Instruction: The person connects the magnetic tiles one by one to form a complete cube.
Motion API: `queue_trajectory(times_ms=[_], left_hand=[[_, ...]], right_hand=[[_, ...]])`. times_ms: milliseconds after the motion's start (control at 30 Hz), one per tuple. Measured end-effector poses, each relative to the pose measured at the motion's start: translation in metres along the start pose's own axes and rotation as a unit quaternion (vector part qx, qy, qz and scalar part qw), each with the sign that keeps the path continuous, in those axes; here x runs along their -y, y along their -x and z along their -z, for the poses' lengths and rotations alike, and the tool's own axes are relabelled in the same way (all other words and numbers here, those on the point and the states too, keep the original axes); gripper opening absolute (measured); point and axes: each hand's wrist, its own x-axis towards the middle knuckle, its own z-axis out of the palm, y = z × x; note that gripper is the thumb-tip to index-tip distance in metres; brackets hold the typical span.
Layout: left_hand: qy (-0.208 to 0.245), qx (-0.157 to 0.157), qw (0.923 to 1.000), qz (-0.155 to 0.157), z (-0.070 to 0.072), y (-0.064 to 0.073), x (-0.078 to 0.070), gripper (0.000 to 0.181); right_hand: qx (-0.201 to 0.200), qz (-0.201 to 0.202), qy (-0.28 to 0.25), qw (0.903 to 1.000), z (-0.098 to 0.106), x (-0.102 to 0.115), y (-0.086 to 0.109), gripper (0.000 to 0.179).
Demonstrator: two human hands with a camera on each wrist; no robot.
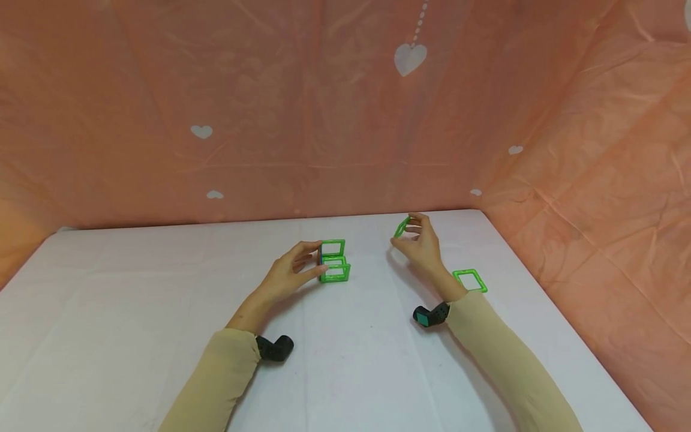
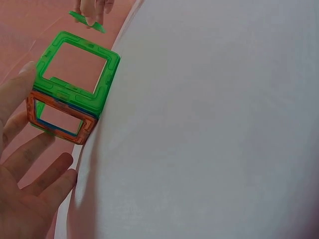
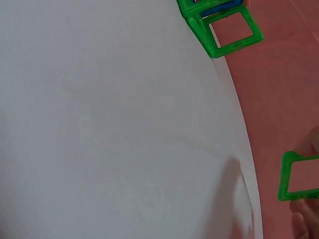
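My left hand (image 1: 281, 277) grips a small box-like build of magnetic tiles (image 1: 338, 279) by its left side, thumb in front and a finger at the back. In the left wrist view the build has a green square tile (image 2: 70, 94) beside an orange-red one (image 2: 88, 132), with some blue along an edge. To its right and a little farther back, my right hand (image 1: 424, 246) pinches a single green square tile (image 1: 402, 227) by its edges, tilted and above the table. The tile and build are apart.
Another green square tile (image 1: 480, 280) lies flat beside my right forearm. A white cloth covers the table (image 1: 351, 360). Orange curtains with pale hearts (image 1: 302, 120) hang behind and to the right. Each wrist wears a black camera (image 1: 275, 348).
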Motion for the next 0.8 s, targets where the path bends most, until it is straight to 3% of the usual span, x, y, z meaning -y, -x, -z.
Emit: queue_trajectory(times_ms=[467, 800], left_hand=[[-0.001, 0.005, 0.9999, 0.011, 0.0, 0.0, -0.002, 0.056], [0.003, 0.004, 1.0, 0.008, 0.0, 0.0, -0.002, 0.057]], right_hand=[[0.071, 0.094, -0.019, 0.9929, -0.006, 0.005, 0.007, 0.068], [0.115, 0.111, -0.025, 0.9869, -0.011, 0.008, 0.01, 0.069]])
